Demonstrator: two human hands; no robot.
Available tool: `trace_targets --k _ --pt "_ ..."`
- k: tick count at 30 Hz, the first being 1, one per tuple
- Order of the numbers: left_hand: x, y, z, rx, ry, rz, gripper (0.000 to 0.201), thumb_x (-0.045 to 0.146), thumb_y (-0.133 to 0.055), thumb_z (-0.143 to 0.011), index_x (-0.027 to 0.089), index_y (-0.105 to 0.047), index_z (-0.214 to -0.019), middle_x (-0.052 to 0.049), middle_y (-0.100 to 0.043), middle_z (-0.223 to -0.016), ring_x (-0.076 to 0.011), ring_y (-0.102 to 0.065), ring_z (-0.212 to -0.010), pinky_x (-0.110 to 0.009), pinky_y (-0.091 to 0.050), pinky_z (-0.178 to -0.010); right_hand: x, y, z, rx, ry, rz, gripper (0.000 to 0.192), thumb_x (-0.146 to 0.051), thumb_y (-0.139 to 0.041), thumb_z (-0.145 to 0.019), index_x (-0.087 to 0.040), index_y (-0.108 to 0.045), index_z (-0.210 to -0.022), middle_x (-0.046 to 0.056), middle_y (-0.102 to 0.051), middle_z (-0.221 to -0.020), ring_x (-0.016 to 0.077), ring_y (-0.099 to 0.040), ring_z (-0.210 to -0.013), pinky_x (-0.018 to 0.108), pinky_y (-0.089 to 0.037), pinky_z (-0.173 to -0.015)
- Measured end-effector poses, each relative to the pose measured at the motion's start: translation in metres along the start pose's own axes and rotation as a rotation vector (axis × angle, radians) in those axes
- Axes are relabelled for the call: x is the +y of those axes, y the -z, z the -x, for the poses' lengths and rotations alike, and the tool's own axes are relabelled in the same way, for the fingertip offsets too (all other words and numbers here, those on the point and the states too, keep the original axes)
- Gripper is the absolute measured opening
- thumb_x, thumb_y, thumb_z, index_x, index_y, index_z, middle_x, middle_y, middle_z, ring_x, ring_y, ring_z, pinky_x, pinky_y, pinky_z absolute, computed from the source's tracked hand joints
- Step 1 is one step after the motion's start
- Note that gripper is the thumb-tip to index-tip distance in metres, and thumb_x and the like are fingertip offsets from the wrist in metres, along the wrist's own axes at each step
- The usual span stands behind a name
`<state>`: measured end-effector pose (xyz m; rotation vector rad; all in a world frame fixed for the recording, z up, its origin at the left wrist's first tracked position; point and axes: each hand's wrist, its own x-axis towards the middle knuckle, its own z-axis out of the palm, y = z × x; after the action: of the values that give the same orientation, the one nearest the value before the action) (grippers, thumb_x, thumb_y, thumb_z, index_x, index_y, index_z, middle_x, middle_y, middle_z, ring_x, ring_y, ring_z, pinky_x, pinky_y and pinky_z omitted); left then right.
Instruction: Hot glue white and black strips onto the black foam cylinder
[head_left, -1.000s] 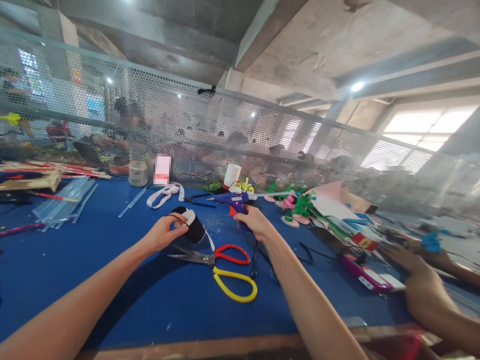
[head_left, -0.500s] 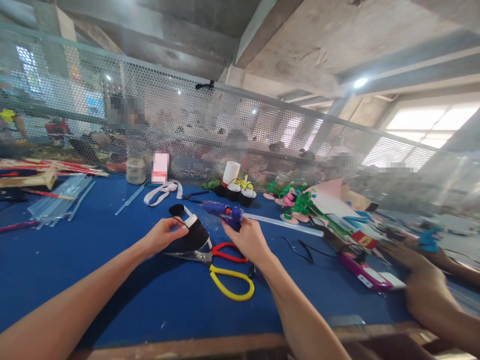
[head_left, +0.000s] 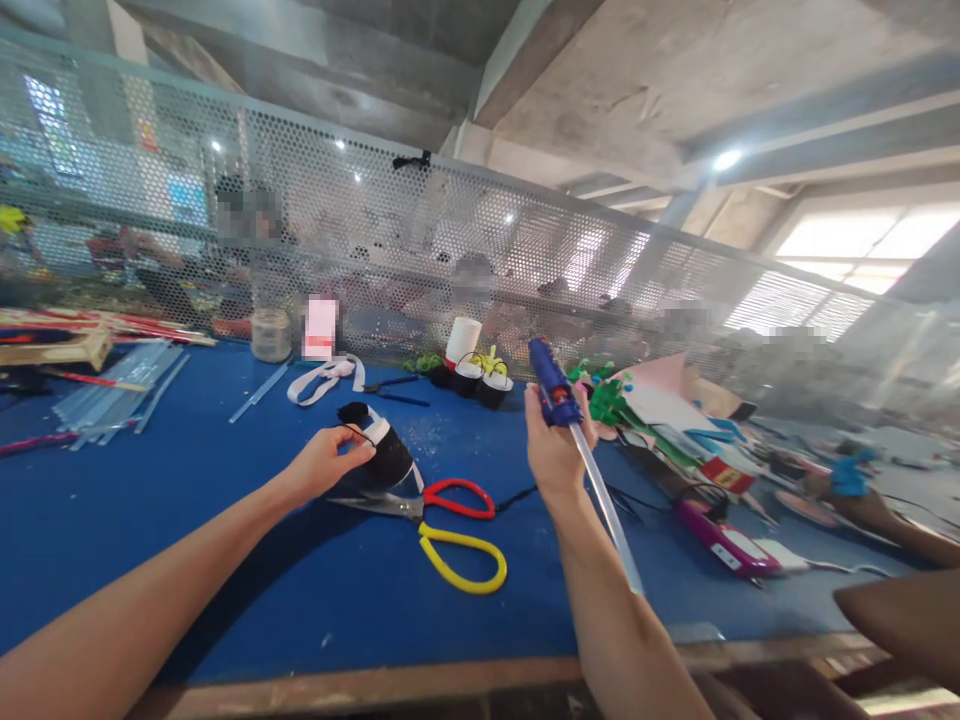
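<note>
My left hand [head_left: 326,462] is closed on a small black-and-white bucket [head_left: 394,462], pinching it near its white rim and thin black handle. The bucket lies tilted, with a black tuft at its far end. In my right hand [head_left: 553,455] is a blue hot glue gun [head_left: 551,375], nozzle up and away from the bucket. A clear glue stick [head_left: 606,510] sticks out of its back, over my wrist. Scissors [head_left: 409,508] with one red and one yellow handle lie on the blue table just in front of the bucket.
Two small buckets [head_left: 493,392] and a white spool [head_left: 463,340] stand at the back. Glue sticks [head_left: 120,395], a jar [head_left: 270,335] and white ribbon [head_left: 319,378] lie left. A purple power strip [head_left: 720,540], craft pieces and a co-worker's arm [head_left: 900,530] are right.
My right hand has moved right, away from the bucket, and turned the glue gun nozzle-up. My left hand stays on the bucket. The co-worker's arms at the right have shifted.
</note>
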<state>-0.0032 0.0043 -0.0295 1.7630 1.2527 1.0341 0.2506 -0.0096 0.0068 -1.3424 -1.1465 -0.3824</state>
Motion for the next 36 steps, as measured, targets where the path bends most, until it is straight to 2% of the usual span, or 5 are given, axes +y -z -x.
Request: trace_targets --k 2,6,9,23,36 --pt "0.0 0.0 0.0 -0.005 -0.004 0.002 0.027 0.039 -0.056 -0.062 0.014 -0.06 -0.07 -0.003 -0.062 -0.073 -0.019 -0.054 -0.071 -0.029 -0.04 -0.068 0.0 -0.002 0.003 -0.163 -0.019 -0.042 0.027 -0.039 -0.05 -0.071 -0.014 -0.057 -0.081 0.007 -0.062 -0.073 0.0182 -0.058 -0.069 0.029 -0.045 -0.066" --pt "-0.002 0.002 -0.001 -0.013 -0.019 0.0 0.029 0.041 -0.056 -0.062 0.014 -0.061 -0.07 -0.003 -0.062 -0.073 -0.0188 -0.054 -0.07 -0.029 -0.04 -0.067 -0.015 -0.006 0.023 -0.801 -0.093 -0.189 0.026 -0.041 -0.053 -0.069 -0.016 -0.057 -0.062 -0.002 -0.051 -0.043 0.0138 -0.05 -0.043 0.025 -0.042 -0.047" --pt "-0.004 0.002 -0.002 -0.033 -0.044 0.026 0.029 0.042 -0.057 -0.063 0.014 -0.061 -0.07 -0.004 -0.062 -0.074 -0.019 -0.054 -0.071 -0.029 -0.04 -0.069 -0.028 -0.004 0.035 -0.995 -0.084 -0.285 0.022 -0.037 -0.053 -0.069 -0.017 -0.059 -0.064 -0.004 -0.049 -0.04 0.0115 -0.047 -0.038 0.023 -0.041 -0.043" --pt "-0.005 0.001 -0.001 -0.018 -0.023 -0.008 0.031 0.044 -0.056 -0.063 0.014 -0.06 -0.068 -0.002 -0.061 -0.071 -0.018 -0.054 -0.068 -0.028 -0.04 -0.066 -0.045 0.001 0.051 -1.07 -0.155 -0.265 0.022 -0.034 -0.051 -0.07 -0.018 -0.053 -0.054 -0.006 -0.045 -0.035 0.0094 -0.044 -0.031 0.02 -0.037 -0.036" --pt "-0.005 0.001 -0.002 -0.025 -0.054 0.006 0.027 0.041 -0.055 -0.063 0.014 -0.058 -0.065 -0.002 -0.059 -0.07 -0.0168 -0.052 -0.066 -0.027 -0.039 -0.064 -0.05 0.004 0.048 -1.059 -0.076 -0.208 0.021 -0.031 -0.051 -0.069 -0.02 -0.051 -0.052 -0.006 -0.041 -0.031 0.0115 -0.046 -0.032 0.022 -0.038 -0.039"
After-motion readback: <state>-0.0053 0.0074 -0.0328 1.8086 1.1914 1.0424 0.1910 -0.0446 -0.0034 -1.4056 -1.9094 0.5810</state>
